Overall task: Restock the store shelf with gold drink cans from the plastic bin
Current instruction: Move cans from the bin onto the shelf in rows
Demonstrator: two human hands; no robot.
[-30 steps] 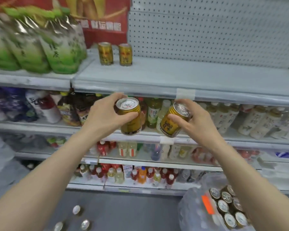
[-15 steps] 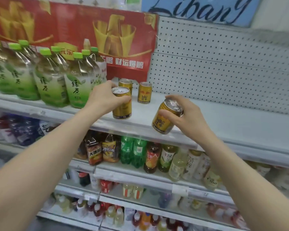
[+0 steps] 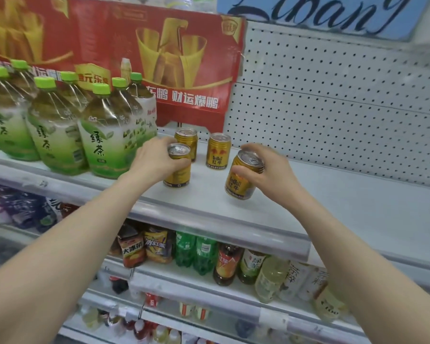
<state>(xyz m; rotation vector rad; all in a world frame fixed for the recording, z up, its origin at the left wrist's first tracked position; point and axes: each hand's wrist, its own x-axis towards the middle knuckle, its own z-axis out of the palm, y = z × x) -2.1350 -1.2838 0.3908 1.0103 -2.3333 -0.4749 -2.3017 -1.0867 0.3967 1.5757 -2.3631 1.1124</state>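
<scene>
Two gold drink cans stand upright at the back of the top shelf [image 3: 333, 209]: a rear left can [image 3: 187, 139] and a rear right can [image 3: 218, 151]. My left hand [image 3: 157, 160] grips a third gold can [image 3: 178, 170], upright with its base on or just above the shelf, directly in front of the rear left can. My right hand [image 3: 271, 172] holds a fourth gold can [image 3: 241, 178], tilted and just above the shelf, in front and to the right of the rear right can. The plastic bin is out of view.
Large green tea bottles [image 3: 102, 140] crowd the shelf just left of my left hand. A red cardboard display [image 3: 159, 58] and white pegboard [image 3: 333, 108] back the shelf. Bare shelf stretches to the right. Lower shelves hold several mixed drink bottles [image 3: 204, 254].
Both hands rose from the lower shelves to the top shelf with their cans. The left can came down in front of the rear left can; the right can moved in over the shelf.
</scene>
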